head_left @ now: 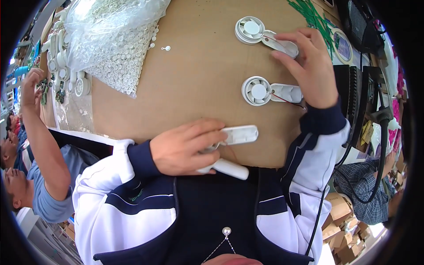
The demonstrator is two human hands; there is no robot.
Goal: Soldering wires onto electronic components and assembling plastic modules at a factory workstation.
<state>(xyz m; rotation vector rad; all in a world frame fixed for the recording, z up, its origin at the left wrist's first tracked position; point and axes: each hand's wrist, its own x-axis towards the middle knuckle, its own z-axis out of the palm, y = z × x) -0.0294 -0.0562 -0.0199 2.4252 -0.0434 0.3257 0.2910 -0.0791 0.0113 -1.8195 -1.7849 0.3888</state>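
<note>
My left hand (187, 148) is closed around a white handheld fan at the table's near edge, hiding most of its round head. The fan's hollow handle (242, 134) sticks out past the fingertips. Below it a smooth white handle piece (230, 169) juts from under the same hand. At the upper right my right hand (311, 66) has its thumb and fingers on either side of the open handle of a second fan (251, 29), which lies on the table. Nearer me lies a third fan (257, 91), its handle uncovered and a thin red wire showing.
A clear plastic bag (117, 48) of small white round parts lies at the upper left, with one loose part (166, 48) beside it. More white fans (81, 86) are heaped further left. Green strips (316, 20) and a tape roll (342, 46) lie upper right. A co-worker's arm (42, 141) is at left.
</note>
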